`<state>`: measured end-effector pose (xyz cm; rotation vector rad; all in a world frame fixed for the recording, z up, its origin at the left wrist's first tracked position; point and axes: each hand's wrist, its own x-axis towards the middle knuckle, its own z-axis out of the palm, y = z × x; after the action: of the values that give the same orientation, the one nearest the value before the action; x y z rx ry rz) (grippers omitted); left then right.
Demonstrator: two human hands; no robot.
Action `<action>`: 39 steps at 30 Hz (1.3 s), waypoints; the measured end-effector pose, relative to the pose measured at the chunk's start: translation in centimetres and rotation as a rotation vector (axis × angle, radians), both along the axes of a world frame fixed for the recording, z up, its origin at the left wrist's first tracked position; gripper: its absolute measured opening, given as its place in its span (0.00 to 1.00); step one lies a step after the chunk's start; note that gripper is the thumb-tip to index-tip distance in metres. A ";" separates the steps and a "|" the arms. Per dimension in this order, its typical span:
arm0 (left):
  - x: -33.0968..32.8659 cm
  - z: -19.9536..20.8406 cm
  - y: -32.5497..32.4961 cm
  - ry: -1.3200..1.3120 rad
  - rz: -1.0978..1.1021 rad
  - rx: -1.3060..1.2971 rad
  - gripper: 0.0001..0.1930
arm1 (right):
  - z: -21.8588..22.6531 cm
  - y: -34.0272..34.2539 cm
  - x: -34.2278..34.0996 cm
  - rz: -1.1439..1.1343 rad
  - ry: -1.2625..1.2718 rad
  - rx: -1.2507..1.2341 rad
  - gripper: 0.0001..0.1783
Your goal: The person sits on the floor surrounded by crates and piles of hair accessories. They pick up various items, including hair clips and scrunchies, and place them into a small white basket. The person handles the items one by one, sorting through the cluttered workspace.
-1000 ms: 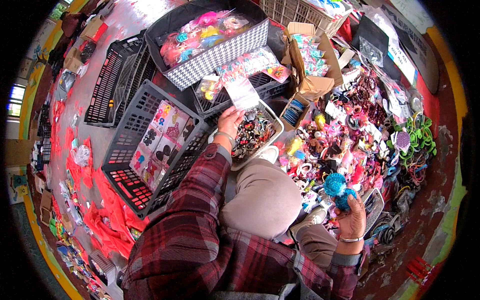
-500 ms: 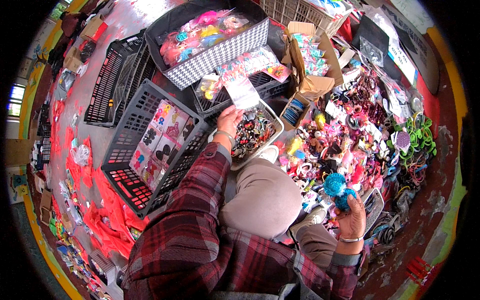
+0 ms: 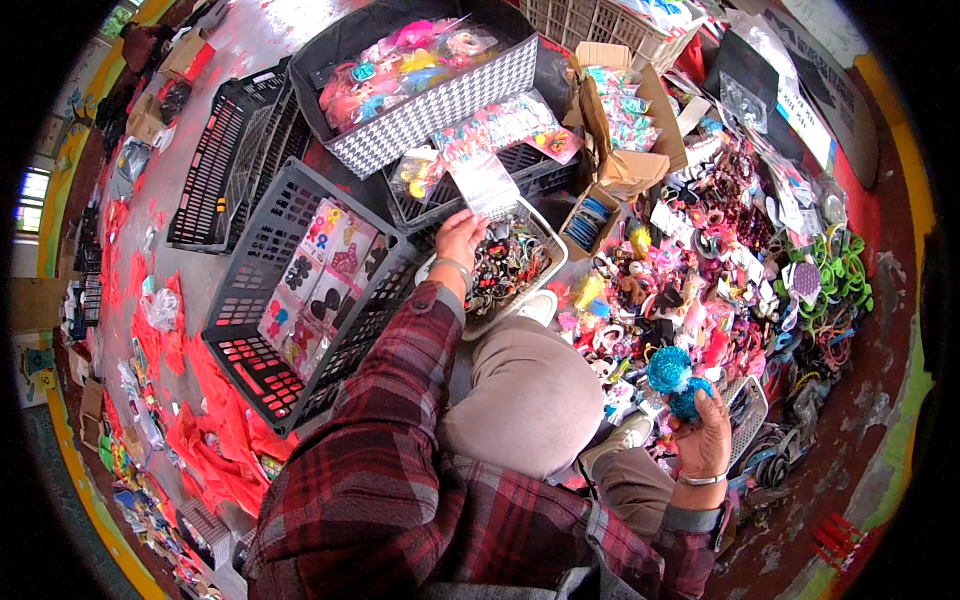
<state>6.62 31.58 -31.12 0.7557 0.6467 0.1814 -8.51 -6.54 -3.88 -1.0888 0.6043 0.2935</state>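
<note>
Left arm stretched forward in its plaid sleeve, the left hand [image 3: 460, 238] pinches the lower edge of a clear plastic packet [image 3: 485, 183], fingers closed on it, holding it up just above the white basket [image 3: 545, 262] of dark hair ties. Beyond that hand sit a black crate [image 3: 520, 165] and a houndstooth bin [image 3: 440, 105] of bright packets; to its left, a grey crate [image 3: 265, 260] with carded clips. The right arm bends at the elbow, low and out to the side, well apart from the left. The right hand [image 3: 703, 440] is curled around a teal pom-pom accessory [image 3: 675, 375], fingers wrapped on it, palm toward the body. Just beyond that hand spreads a heap of colourful hair accessories [image 3: 700, 270].
</note>
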 end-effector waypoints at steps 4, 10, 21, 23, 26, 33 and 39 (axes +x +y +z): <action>0.3 0.1 -0.3 0.011 0.024 -0.022 0.07 | 0.1 0.1 0.0 -0.014 0.005 0.003 0.17; 0.8 -0.7 -0.1 0.024 0.003 -0.032 0.03 | -0.1 -0.1 -0.1 -0.015 0.007 0.013 0.16; 2.2 -0.7 -0.2 0.063 0.153 -0.010 0.04 | 0.0 0.1 0.0 -0.028 0.015 0.003 0.16; 2.4 -0.6 -0.3 0.042 0.179 -0.015 0.05 | 0.0 0.1 0.0 -0.015 0.007 0.002 0.16; 2.4 -0.4 0.0 -0.032 0.049 0.023 0.06 | 0.0 0.0 0.0 -0.009 0.017 0.005 0.16; 3.1 -0.2 0.4 0.051 -0.054 0.059 0.07 | 0.0 0.2 0.1 -0.008 0.022 0.016 0.16; 3.7 0.0 0.2 0.160 -0.008 0.086 0.06 | -0.1 0.1 0.0 -0.007 0.022 0.020 0.16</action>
<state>10.36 31.80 -31.11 0.8612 0.7913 0.1428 -8.49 -6.45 -3.98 -1.0650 0.6239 0.3050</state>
